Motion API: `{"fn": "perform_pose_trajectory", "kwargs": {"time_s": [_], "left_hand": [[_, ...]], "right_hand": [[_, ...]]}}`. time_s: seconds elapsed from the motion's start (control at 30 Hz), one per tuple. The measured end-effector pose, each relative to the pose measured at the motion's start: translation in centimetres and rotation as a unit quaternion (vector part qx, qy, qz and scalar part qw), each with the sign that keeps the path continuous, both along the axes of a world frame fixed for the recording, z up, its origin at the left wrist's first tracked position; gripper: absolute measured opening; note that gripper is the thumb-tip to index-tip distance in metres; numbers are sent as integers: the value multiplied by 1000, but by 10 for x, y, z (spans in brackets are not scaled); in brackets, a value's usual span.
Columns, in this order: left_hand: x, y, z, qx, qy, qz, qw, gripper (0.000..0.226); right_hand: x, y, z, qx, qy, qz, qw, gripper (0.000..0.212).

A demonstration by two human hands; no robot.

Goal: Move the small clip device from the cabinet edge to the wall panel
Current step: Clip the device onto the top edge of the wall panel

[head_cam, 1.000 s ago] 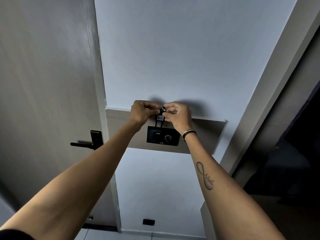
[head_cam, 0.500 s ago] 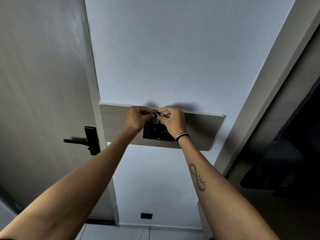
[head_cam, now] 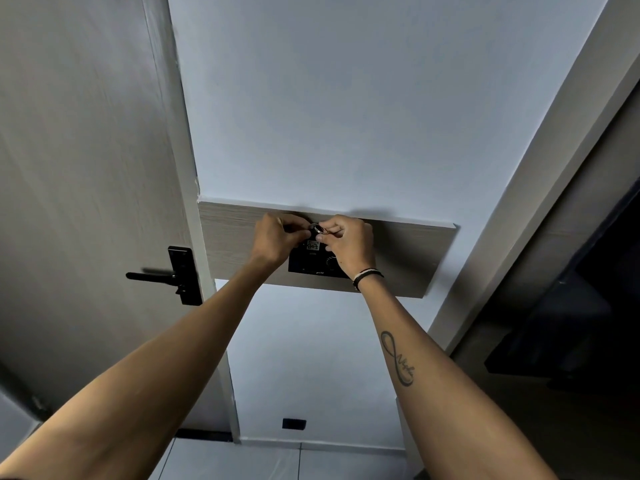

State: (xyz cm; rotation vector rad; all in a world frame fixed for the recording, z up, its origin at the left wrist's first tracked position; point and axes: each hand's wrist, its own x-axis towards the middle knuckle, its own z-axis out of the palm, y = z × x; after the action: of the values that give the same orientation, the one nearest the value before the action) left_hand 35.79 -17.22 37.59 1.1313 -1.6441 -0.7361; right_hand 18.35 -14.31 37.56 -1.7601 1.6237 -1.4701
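A: where's the clip device (head_cam: 313,244)?
B: up at the wood wall panel (head_cam: 408,258), over the top edge of the black control unit (head_cam: 311,266) mounted on it. Metal ring (head_cam: 318,229) sits at its top

A: hands?
B: left hand (head_cam: 277,242) and right hand (head_cam: 349,245) both pinched on it at the ring, fingertips nearly meeting. Right hand covers the unit's right half and most of its dial

A: anything around?
B: grey door left of the panel, black lever handle (head_cam: 166,276) near the panel's left end, not touching. Black outlet (head_cam: 294,424) low on the white wall. Dark opening on the right. Band (head_cam: 367,274) on right wrist, tattoo (head_cam: 398,358) on that forearm
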Motion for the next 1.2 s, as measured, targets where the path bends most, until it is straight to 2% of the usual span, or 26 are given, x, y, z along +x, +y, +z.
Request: {"fn": "perform_pose_trajectory", "kwargs": {"time_s": [0.37,0.6,1.2], "left_hand": [[0,1,-7,-30,-37,27,998,10],[-4,8,-10,-21,-52,47,997,10],[-1,13,-2,-29,-112,56,992,17]], "right_hand": [[0,0,-5,-26,104,-33,994,12],[-2,2,-14,-23,100,-33,994,11],[-7,21,-1,6,180,-42,983,19]]}}
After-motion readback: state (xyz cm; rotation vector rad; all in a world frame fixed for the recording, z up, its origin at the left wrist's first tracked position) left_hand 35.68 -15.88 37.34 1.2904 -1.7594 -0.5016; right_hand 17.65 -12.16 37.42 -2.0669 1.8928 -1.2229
